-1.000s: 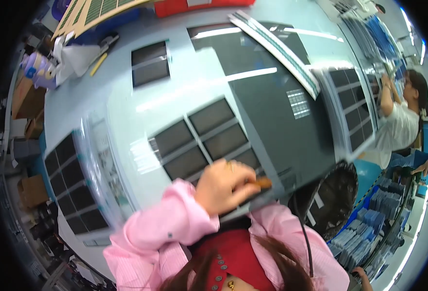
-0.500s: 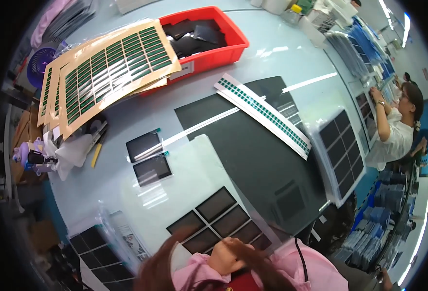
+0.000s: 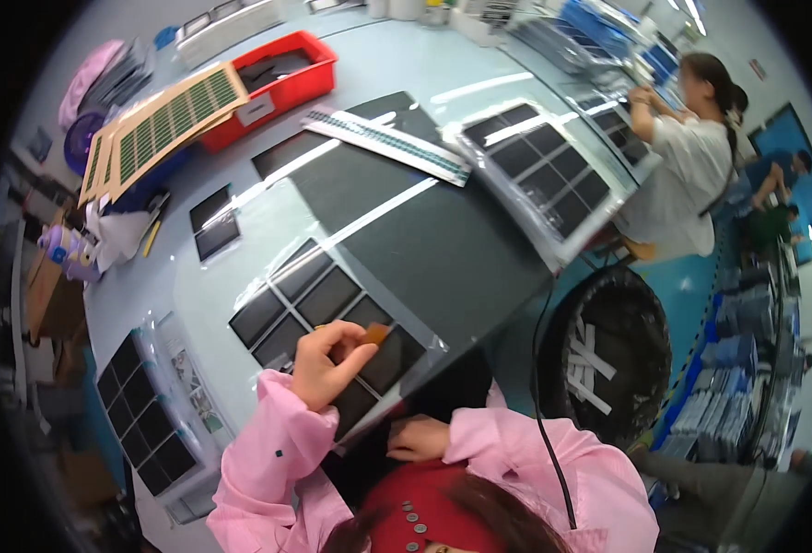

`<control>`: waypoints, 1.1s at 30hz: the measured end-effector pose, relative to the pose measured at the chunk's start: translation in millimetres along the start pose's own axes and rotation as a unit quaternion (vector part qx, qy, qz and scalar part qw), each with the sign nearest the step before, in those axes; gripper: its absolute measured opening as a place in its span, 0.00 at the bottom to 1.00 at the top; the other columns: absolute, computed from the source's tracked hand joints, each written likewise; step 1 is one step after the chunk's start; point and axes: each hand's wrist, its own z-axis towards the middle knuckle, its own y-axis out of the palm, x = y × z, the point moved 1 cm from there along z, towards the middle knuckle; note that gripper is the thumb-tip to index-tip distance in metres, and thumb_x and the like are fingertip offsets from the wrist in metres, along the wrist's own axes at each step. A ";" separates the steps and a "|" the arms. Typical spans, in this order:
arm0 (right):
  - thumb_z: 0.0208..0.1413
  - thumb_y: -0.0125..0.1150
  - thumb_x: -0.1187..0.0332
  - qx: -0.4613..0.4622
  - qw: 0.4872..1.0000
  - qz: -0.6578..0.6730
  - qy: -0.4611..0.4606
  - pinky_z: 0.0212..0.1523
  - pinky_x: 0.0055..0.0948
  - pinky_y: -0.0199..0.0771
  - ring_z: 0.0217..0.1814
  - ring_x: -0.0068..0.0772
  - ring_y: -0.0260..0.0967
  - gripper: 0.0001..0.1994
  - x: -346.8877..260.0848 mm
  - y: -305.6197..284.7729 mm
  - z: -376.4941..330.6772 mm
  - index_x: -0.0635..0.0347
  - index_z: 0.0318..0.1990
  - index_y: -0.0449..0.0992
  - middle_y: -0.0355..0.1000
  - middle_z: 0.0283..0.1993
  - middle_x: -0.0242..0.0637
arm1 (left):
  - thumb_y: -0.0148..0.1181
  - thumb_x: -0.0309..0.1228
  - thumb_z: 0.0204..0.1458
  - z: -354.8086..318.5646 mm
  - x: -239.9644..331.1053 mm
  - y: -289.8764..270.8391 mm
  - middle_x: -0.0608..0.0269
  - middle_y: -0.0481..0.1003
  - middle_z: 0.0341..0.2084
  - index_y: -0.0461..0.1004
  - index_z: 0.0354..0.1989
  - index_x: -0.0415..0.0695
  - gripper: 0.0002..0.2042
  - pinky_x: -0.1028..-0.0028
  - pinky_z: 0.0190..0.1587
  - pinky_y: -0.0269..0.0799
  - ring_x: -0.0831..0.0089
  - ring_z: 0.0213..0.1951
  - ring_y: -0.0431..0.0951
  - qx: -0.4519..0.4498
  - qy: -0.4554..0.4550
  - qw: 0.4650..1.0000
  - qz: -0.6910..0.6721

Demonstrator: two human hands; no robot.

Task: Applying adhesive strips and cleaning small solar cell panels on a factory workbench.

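Amber-brown, a small flat piece (image 3: 376, 334) juts from the left hand (image 3: 330, 365)

Panel sheet (image 3: 327, 297) on table (image 3: 383, 69), bin (image 3: 641, 318) at right, crate (image 3: 300, 90) behind

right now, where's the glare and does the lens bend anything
In the head view, white streaks cross the dark sheet; in the head view, the left hand and its pinched orange-brown piece escape strong glare; in the head view, the table edge curves and the corners go black.
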 end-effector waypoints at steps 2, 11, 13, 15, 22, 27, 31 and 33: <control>0.57 0.68 0.68 0.136 0.990 0.022 -0.007 0.34 0.41 0.76 0.32 0.46 0.76 0.08 -64.4 -48.0 -8.5 0.60 0.29 0.80 0.76 0.28 0.41 | 0.73 0.25 0.52 6.7 16.0 1.6 0.75 0.70 0.20 0.78 0.36 0.38 0.09 0.79 0.26 0.58 0.87 0.22 0.64 -0.039 0.003 0.999 0.024; 0.56 0.72 0.72 0.382 0.912 -0.139 0.050 0.40 0.35 0.79 0.37 0.46 0.78 0.15 -95.6 -140.6 19.6 0.63 0.50 0.78 0.78 0.40 0.43 | 0.74 0.28 0.49 2.5 37.5 11.5 0.63 0.70 0.17 0.79 0.33 0.40 0.09 0.73 0.24 0.63 0.75 0.19 0.69 -0.189 0.138 0.967 0.102; 0.57 0.72 0.73 0.382 0.914 -0.128 0.043 0.37 0.32 0.79 0.34 0.43 0.80 0.13 -91.6 -139.0 24.3 0.64 0.48 0.79 0.79 0.35 0.44 | 0.73 0.27 0.51 -1.3 33.2 9.3 0.62 0.72 0.19 0.80 0.35 0.40 0.08 0.73 0.25 0.65 0.74 0.21 0.72 -0.178 0.147 0.967 0.107; 0.59 0.71 0.75 0.342 0.935 -0.060 0.075 0.35 0.25 0.78 0.33 0.30 0.80 0.10 -93.6 -144.4 22.8 0.65 0.45 0.79 0.80 0.35 0.41 | 0.72 0.26 0.52 -4.4 30.1 8.6 0.62 0.73 0.21 0.80 0.36 0.40 0.07 0.73 0.26 0.67 0.74 0.22 0.73 -0.160 0.134 0.975 0.079; 0.62 0.65 0.78 0.500 0.848 -0.082 0.154 0.26 0.16 0.66 0.25 0.14 0.68 0.06 -63.0 -158.5 20.4 0.66 0.43 0.73 0.76 0.28 0.31 | 0.70 0.24 0.53 -0.4 17.0 0.1 0.60 0.82 0.38 0.82 0.44 0.42 0.10 0.70 0.38 0.76 0.64 0.35 0.81 -0.043 0.223 0.957 0.178; 0.57 0.67 0.78 0.444 0.868 -0.175 0.134 0.22 0.19 0.62 0.22 0.14 0.64 0.10 -56.5 -157.6 12.6 0.66 0.45 0.75 0.73 0.25 0.31 | 0.71 0.28 0.50 3.7 12.5 14.6 0.67 0.82 0.50 0.82 0.46 0.46 0.13 0.68 0.44 0.76 0.65 0.37 0.80 -0.052 0.312 0.895 0.314; 0.57 0.65 0.79 0.421 0.872 -0.209 0.141 0.23 0.23 0.65 0.20 0.20 0.65 0.18 -65.2 -164.9 17.8 0.65 0.56 0.77 0.72 0.24 0.34 | 0.70 0.29 0.51 6.5 12.6 18.9 0.72 0.82 0.53 0.82 0.47 0.47 0.14 0.69 0.42 0.75 0.68 0.36 0.79 -0.060 0.307 0.884 0.348; 0.57 0.64 0.80 0.414 0.873 -0.211 0.147 0.23 0.24 0.66 0.20 0.22 0.66 0.20 -65.1 -167.7 19.8 0.64 0.59 0.77 0.72 0.24 0.36 | 0.69 0.29 0.51 7.1 12.1 19.4 0.75 0.82 0.53 0.82 0.48 0.48 0.14 0.69 0.41 0.74 0.69 0.34 0.77 -0.060 0.305 0.885 0.347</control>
